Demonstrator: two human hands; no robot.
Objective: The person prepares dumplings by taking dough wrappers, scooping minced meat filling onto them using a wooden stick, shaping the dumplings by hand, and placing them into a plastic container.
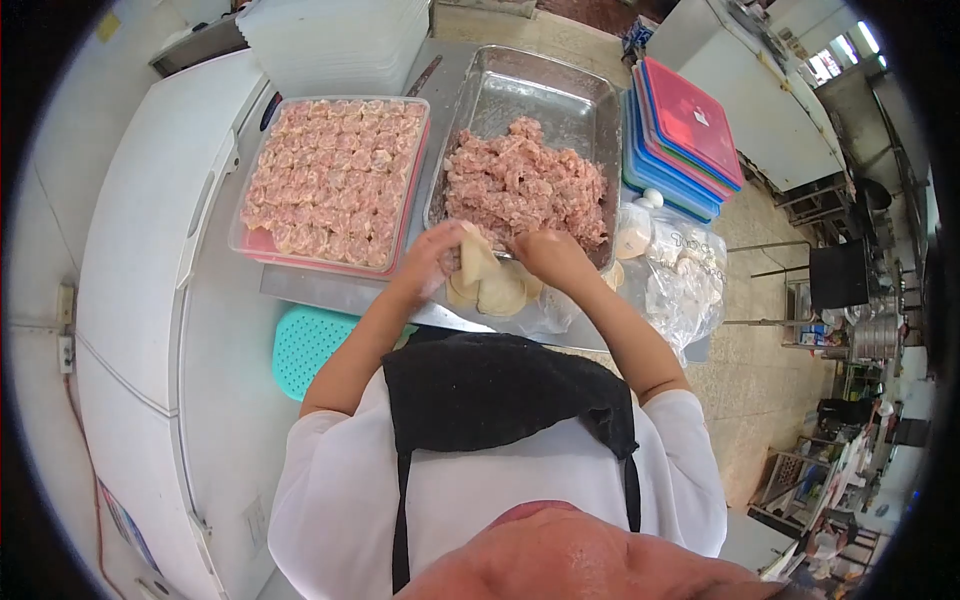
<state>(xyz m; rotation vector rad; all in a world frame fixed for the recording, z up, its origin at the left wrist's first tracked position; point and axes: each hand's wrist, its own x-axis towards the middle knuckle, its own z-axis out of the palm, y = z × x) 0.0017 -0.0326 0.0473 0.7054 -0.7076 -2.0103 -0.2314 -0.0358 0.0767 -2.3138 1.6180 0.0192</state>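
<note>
My left hand (435, 256) is closed on a thin, pale dough wrapper (477, 262), which hangs from its fingers over the near edge of the metal tray (612, 110). To its right, my right hand (548, 256) has its fingers closed at the near side of the ground meat (525, 185); what they hold, if anything, is hidden. More round wrappers (503, 292) lie below and between my hands on the table edge. At the left, a square plastic container (420, 150) holds rows of small meat-filled dumplings (335, 180).
Stacked coloured lids (690, 120) stand right of the tray, with white eggs (652, 197) and plastic bags of wrappers (685, 260) nearer me. Clear containers (335, 45) are stacked at the back left. A turquoise perforated stool (310, 350) sits below the table's left side.
</note>
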